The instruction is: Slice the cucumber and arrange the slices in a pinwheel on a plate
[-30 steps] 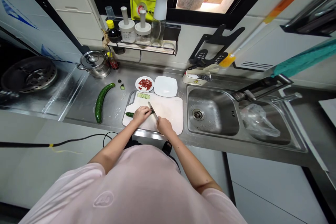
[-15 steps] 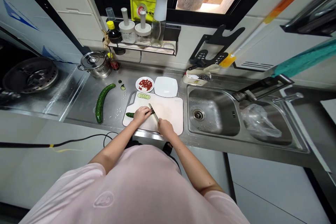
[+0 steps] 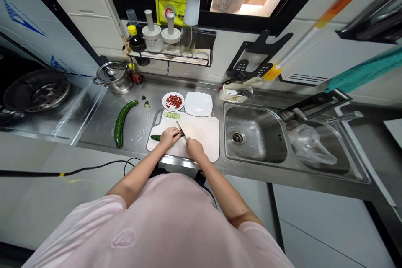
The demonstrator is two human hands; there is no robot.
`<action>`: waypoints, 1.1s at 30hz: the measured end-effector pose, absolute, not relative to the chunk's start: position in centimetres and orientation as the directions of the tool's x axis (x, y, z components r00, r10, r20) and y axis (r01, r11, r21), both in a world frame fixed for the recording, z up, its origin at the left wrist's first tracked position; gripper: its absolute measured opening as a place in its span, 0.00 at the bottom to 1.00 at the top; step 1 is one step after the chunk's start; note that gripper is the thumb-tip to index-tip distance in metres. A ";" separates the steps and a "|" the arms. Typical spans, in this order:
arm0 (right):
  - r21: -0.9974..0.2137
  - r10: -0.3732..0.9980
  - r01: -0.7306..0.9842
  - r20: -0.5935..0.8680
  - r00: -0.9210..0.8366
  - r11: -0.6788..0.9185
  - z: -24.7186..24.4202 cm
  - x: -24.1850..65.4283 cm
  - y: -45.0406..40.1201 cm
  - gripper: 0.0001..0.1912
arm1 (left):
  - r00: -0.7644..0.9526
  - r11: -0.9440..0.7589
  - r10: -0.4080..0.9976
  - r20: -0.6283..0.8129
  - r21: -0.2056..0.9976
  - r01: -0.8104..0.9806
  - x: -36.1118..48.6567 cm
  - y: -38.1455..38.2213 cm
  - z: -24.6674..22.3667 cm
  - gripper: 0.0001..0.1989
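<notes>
On the white cutting board point(image 3: 205, 134) lies a cut cucumber point(image 3: 155, 137), partly covered by my left hand point(image 3: 169, 137), whose fingers press it down. My right hand point(image 3: 194, 149) is wrapped round the handle of a kitchen knife point(image 3: 181, 130). Its blade points up and to the left, at the cucumber's right end, close to my left fingertips. A short row of cucumber slices point(image 3: 172, 115) rests at the board's upper left. Whether the blade is in the cucumber is too small to tell.
Behind the board stand a plate of chopped red pieces point(image 3: 173, 101) and a white square plate point(image 3: 198, 104). A whole cucumber point(image 3: 121, 123) lies left, with peel scraps point(image 3: 146, 104) nearby. The sink point(image 3: 256, 134) is at right, a lidded pot point(image 3: 113, 77) at back left.
My right hand and the knife have shifted slightly left and upward. My left hand stays on the cucumber in about the same place.
</notes>
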State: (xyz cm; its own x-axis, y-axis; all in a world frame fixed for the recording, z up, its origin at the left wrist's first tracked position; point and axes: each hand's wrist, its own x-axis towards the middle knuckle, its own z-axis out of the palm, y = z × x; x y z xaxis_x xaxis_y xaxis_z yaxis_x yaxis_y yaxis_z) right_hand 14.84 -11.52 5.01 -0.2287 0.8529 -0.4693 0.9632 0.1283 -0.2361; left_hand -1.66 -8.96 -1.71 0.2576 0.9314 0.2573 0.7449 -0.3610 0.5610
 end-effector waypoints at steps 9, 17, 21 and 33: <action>-0.230 0.837 0.966 -0.500 -0.220 0.117 4.6 15.9 -12.9 0.14 | 0.258 -0.363 0.931 0.260 0.566 0.740 -1.7 -8.9 -1.8 0.09; -0.234 0.845 0.964 -0.484 -0.228 0.125 4.5 15.4 -12.3 0.14 | 0.257 -0.358 0.933 0.252 0.567 0.742 -1.7 -8.9 -1.9 0.09; -0.234 0.854 0.964 -0.468 -0.228 0.129 4.4 14.9 -11.8 0.14 | 0.261 -0.360 0.932 0.251 0.567 0.741 -1.7 -8.9 -1.8 0.09; -0.230 0.850 0.965 -0.477 -0.223 0.125 3.7 15.7 -12.9 0.13 | 0.252 -0.355 0.934 0.255 0.569 0.742 -1.7 -8.9 -1.7 0.08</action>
